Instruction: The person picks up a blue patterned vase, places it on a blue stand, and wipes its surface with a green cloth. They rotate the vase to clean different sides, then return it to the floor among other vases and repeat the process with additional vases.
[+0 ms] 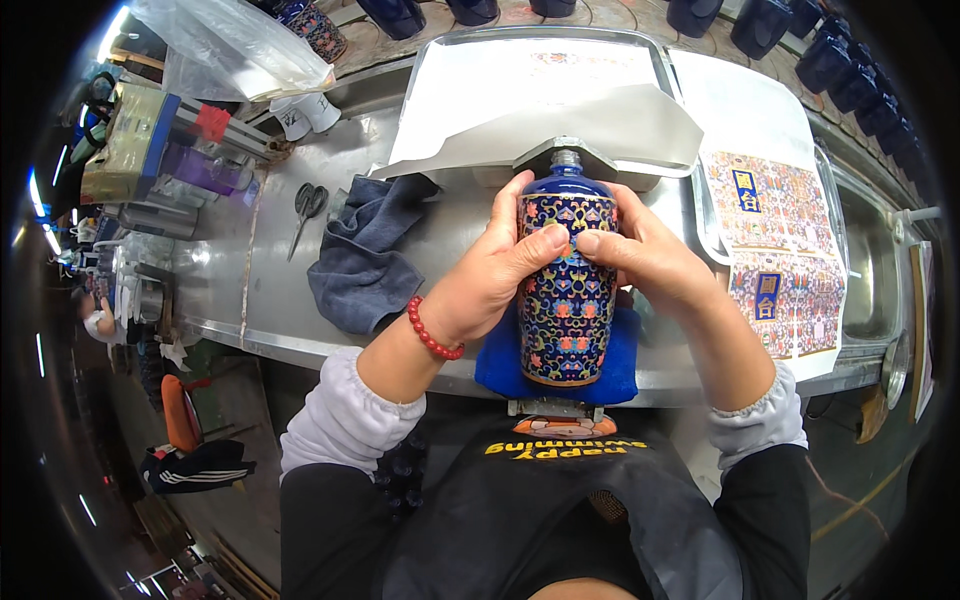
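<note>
A dark blue ceramic bottle (567, 300), covered in a colourful floral pattern with a narrow neck at the far end, lies between my hands. My left hand (500, 250) grips its left side near the shoulder, thumb on the pattern. On the opposite side my right hand (650, 245) holds it the same way, and the two thumbs almost meet on the front. Beneath the bottle's near end is a bright blue cloth (500, 365). The neck points toward a grey metal piece (590, 160). The fingers behind the bottle are mostly hidden.
A grey-blue towel (365, 260) and black scissors (307, 205) lie on the metal counter (215, 285) to the left. Printed floral sheets (785, 280) lie at right beside a sink (868, 280). Behind is a tray with white paper (480, 90). Several blue bottles (760, 25) line the back.
</note>
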{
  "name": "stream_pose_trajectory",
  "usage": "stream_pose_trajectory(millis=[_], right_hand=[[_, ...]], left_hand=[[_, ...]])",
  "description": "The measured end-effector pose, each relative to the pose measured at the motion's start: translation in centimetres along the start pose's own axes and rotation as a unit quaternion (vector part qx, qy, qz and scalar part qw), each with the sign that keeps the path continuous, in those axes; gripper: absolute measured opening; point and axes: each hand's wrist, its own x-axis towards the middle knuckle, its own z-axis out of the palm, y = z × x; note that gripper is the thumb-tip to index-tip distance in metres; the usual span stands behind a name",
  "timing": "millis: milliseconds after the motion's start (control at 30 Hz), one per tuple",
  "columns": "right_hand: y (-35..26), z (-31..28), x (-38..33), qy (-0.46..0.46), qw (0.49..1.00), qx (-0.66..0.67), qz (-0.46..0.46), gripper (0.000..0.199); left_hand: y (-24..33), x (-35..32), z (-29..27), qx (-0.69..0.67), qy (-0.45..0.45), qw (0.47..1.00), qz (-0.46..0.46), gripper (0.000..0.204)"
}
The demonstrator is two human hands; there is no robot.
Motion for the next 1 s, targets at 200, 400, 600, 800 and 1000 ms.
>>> stream_pose_trajectory(millis=[200, 400, 600, 800, 1000], right_hand=[[0.3, -0.2, -0.4, -0.027, 0.998, 0.054, -0.022, 0.088], [-0.1, -0.2, -0.3, -0.001, 1.0, 0.003, 0.004, 0.087], [0.7, -0.1, -0.6, -0.02, 0.999, 0.038, -0.025, 0.091], [1.3, -0.9, -1.1, -0.067, 0.996, 0.04, -0.049, 0.095], [1.6, 0.0, -1.0, -0.028, 0.996, 0.02, -0.078, 0.092]], left_hand=[[0.2, -0.2, -0.3, -0.032, -0.013, 0.999, 0.009, 0.086], [0.3, -0.3, 0.1, 0.019, 0.009, 1.0, -0.004, 0.083], [0.2, -0.4, 0.5, 0.019, 0.012, 1.0, 0.004, 0.085], [0.0, -1.5, 0.0, 0.041, -0.016, 0.999, 0.012, 0.095], [0.3, -1.6, 0.8, 0.055, -0.003, 0.998, -0.004, 0.097]])
